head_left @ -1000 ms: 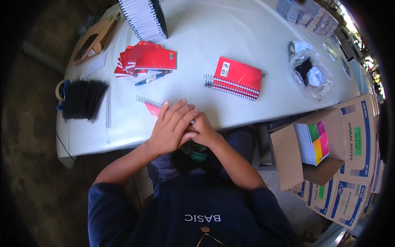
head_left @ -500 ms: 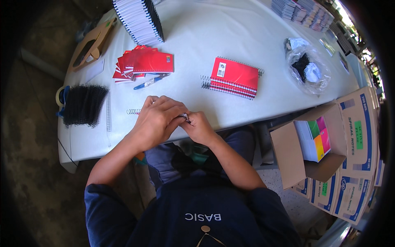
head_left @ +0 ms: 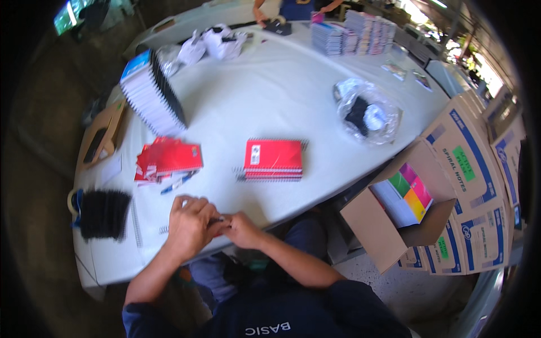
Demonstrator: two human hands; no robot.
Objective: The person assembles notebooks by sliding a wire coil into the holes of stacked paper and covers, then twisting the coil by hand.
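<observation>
My left hand (head_left: 190,228) and my right hand (head_left: 243,230) are closed together at the table's near edge, over a red spiral notebook (head_left: 217,233) that they mostly hide. A wire coil end (head_left: 163,230) pokes out to the left of my left hand. My right fingers pinch at the piece's right end. Beyond my hands lies a stack of red spiral notebooks (head_left: 274,155), loose coil ends sticking out at its sides. Fanned red notebook covers (head_left: 172,156) lie to the left, a blue pen (head_left: 177,185) just in front of them.
Black coils (head_left: 105,214) lie bundled at left by a tape roll (head_left: 72,204). A tall notebook stack (head_left: 152,96) stands behind. At right are a plastic bag (head_left: 384,121) and an open carton (head_left: 372,231) holding notebooks. Across the table another person's arm (head_left: 259,12) shows near more notebook stacks (head_left: 352,36).
The view has tilted up, bringing the table's far side and another person's arms into sight. My hands stay together on the notebook; the things on the table look unmoved.
</observation>
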